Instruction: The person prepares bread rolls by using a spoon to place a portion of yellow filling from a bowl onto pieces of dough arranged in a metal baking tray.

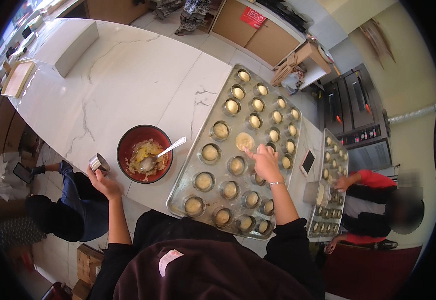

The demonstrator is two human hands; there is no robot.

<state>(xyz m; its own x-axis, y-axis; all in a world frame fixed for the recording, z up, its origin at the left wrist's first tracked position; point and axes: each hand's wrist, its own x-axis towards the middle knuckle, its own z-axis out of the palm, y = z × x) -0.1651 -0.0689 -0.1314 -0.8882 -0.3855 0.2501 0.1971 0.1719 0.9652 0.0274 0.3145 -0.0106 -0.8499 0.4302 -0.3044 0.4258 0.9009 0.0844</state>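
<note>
My left hand [105,185] holds a steel ring [98,162] beside a red bowl [128,150] of crumbly yellowish mixture with a metal spoon [177,143] in it. My right hand [267,165] is over the large metal tray [198,187], its extended index finger touching a flattened round of pale dough [244,142] that has no ring around it. Several other rings on the tray hold dough: smooth pale pieces [255,120] toward the far end, flatter ones [209,152] nearer me.
A white box [73,45] and wooden tray [18,77] lie far left. A phone [308,162] is beside a second filled tray [328,134], where a person in red and black [373,205] works. Another person [78,215] is left; ovens [353,115] stand behind.
</note>
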